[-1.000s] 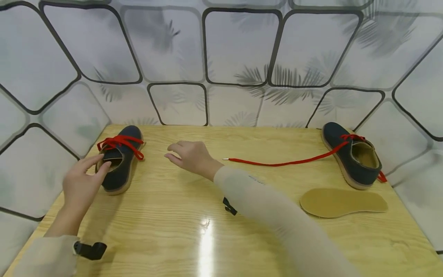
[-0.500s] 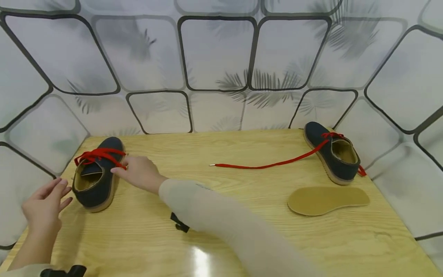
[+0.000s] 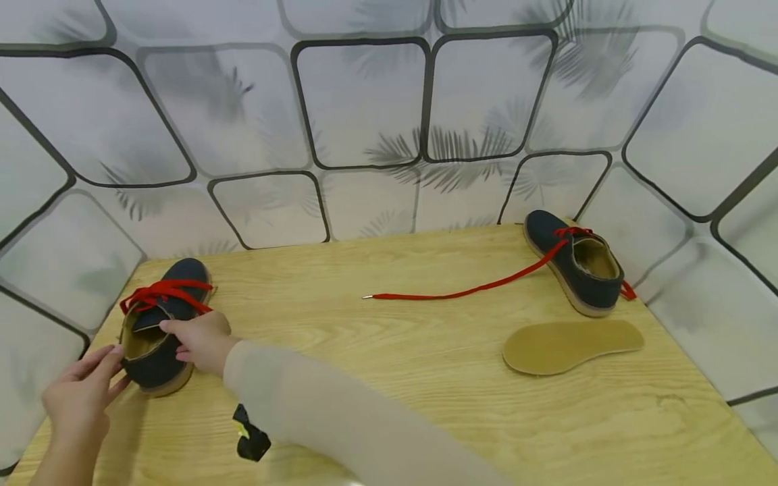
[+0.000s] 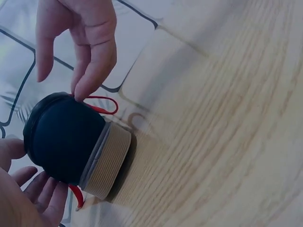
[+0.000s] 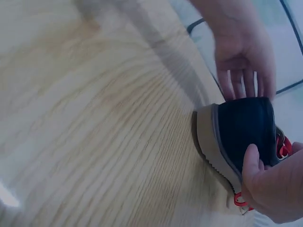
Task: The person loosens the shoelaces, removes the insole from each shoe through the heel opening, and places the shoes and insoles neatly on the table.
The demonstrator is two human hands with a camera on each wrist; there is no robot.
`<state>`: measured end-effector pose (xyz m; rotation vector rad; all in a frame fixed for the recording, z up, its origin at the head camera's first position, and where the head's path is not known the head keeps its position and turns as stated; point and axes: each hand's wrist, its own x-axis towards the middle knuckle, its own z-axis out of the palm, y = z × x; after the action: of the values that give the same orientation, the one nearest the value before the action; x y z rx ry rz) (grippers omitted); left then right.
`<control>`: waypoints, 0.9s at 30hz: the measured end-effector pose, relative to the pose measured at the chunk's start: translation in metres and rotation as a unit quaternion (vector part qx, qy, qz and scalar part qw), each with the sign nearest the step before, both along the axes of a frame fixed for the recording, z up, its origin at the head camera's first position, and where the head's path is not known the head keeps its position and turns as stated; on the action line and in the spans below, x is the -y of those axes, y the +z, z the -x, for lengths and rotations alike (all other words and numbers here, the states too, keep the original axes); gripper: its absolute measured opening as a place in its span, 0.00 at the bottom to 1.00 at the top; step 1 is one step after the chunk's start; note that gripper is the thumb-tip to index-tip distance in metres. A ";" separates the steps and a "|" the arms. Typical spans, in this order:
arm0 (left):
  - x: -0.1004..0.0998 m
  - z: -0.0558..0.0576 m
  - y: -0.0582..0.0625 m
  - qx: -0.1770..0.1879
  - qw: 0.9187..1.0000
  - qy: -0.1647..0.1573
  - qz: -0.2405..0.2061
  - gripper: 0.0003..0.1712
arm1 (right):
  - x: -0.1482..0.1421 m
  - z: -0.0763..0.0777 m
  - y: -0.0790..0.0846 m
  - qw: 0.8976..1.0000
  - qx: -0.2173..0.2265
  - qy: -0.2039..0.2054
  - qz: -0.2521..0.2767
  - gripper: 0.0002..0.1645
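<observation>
A navy canvas shoe with a red lace stands on the table at the left, its heel toward me. My left hand holds the left side of its collar, thumb at the rim and fingers along the outside. From the other side my right hand grips the collar, with a finger over the opening and the thumb outside. In the left wrist view the shoe's heel sits between both hands. The right wrist view shows the right thumb against the shoe's side.
A second navy shoe stands at the far right, its long red lace trailing left across the wooden table. A tan insole lies in front of it. Patterned fabric walls border the back and sides.
My right hand has moved left across the table to the shoe's collar. The left hand has drawn back, then come to the collar's left side. The head view has shifted right.
</observation>
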<state>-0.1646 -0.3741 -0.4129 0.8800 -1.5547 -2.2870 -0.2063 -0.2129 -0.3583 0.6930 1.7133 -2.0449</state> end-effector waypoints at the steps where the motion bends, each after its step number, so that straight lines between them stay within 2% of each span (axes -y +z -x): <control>1: -0.005 -0.003 0.005 0.003 1.000 -0.008 -0.003 0.08 | 0.001 0.000 -0.001 1.000 0.002 -0.016 0.004 0.18; 3: -0.010 -0.006 0.011 0.007 1.000 -0.030 0.001 0.10 | 0.001 0.001 -0.003 0.999 0.008 -0.039 0.019 0.24; 5: -0.013 -0.008 0.014 0.011 0.999 -0.048 0.007 0.12 | 0.001 0.001 -0.004 0.999 0.011 -0.043 0.023 0.28; 10: -0.015 -0.009 0.017 0.021 0.998 -0.060 -0.002 0.14 | 0.003 0.000 -0.008 0.998 0.010 -0.049 0.026 0.30; 14: -0.019 -0.009 0.019 0.015 0.998 -0.060 -0.010 0.15 | 0.004 0.001 -0.011 0.999 0.002 -0.050 0.000 0.30; 18: -0.022 -0.007 0.019 0.025 0.997 -0.064 -0.020 0.15 | 0.001 0.005 -0.013 0.999 0.001 -0.034 -0.036 0.27; 22: -0.019 -0.006 0.017 0.044 0.994 -0.091 -0.036 0.15 | -0.002 0.010 -0.013 0.998 0.003 -0.014 -0.068 0.21; 27: -0.017 -0.006 0.014 0.062 0.989 -0.125 -0.040 0.16 | -0.008 0.012 -0.014 0.999 0.001 -0.010 -0.044 0.19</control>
<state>-0.1587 -0.3569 -0.3991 0.9079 -1.7221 -2.5276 -0.2182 -0.2051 -0.3724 0.7427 1.8100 -1.9916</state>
